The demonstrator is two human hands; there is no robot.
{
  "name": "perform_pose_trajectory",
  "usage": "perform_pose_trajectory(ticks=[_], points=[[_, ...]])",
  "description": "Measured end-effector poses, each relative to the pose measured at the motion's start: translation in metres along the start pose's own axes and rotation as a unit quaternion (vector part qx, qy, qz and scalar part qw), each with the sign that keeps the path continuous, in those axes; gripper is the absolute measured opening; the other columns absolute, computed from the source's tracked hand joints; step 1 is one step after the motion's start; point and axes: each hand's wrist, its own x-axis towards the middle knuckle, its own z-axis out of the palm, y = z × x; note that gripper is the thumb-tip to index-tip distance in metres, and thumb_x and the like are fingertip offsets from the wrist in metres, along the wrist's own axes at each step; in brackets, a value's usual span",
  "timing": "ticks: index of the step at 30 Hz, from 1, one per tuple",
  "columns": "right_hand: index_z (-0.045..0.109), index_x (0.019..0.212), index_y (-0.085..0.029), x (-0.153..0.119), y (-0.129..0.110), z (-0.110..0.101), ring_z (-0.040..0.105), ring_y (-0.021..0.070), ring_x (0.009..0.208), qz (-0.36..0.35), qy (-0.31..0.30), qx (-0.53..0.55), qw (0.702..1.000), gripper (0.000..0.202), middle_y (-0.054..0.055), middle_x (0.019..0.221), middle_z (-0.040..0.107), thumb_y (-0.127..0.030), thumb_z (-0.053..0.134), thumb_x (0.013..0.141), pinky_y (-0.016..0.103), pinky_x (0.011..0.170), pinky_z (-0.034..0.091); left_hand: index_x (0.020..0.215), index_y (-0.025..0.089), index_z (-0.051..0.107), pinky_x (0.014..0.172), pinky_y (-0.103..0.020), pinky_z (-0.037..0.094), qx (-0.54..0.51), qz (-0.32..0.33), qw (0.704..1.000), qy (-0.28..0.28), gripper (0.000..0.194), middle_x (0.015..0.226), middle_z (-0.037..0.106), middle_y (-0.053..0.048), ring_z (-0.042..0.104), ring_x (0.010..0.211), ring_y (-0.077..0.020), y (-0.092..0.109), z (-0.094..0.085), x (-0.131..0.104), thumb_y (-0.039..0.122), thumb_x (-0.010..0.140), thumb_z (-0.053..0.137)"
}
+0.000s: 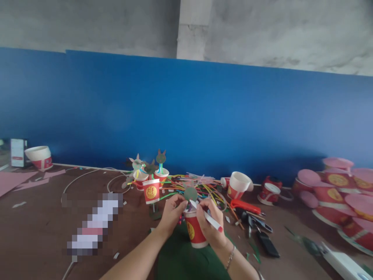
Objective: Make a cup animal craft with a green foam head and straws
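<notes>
A red paper cup (198,233) with a gold emblem stands upright between my hands on dark green paper (175,258). Above its rim is a round green paper cut-out (190,193), shaped like a small head. My left hand (172,214) is closed, thumb and forefinger pinching at the cut-out's lower left edge. In my right hand (212,221) is a white marker pen (213,221) with a red end, its tip pointing up at the cut-out. The right hand's fingers partly hide the cup's side, and whatever sits inside the cup is mostly covered.
Finished-looking cups with eared paper heads (150,190) stand behind on the left. Colourful pipe cleaners (201,182) lie spread beyond the cup. Red-handled pliers (246,206), scissors (256,222), a white glue gun (344,260) and stacked red cups with pink discs (335,194) are on the right.
</notes>
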Motion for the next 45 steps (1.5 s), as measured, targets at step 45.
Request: perform_pose_trajectory(ticks=[45], points=[[0.046,0.064,-0.019,0.0051,-0.0078,-0.0017,0.045,0.0097,0.048,0.016,-0.021,-0.013,1.000,0.016,-0.004,0.055,0.047,-0.021,0.049,0.080,0.020,0.048,0.038,0.069,0.015,0.058,0.053,-0.021,0.034,-0.018,0.013,1.000,-0.011,0.024,0.058,0.054,0.003,0.045,0.052,-0.0094,-0.0065,-0.0027,0.0023,0.038,0.071,0.066]])
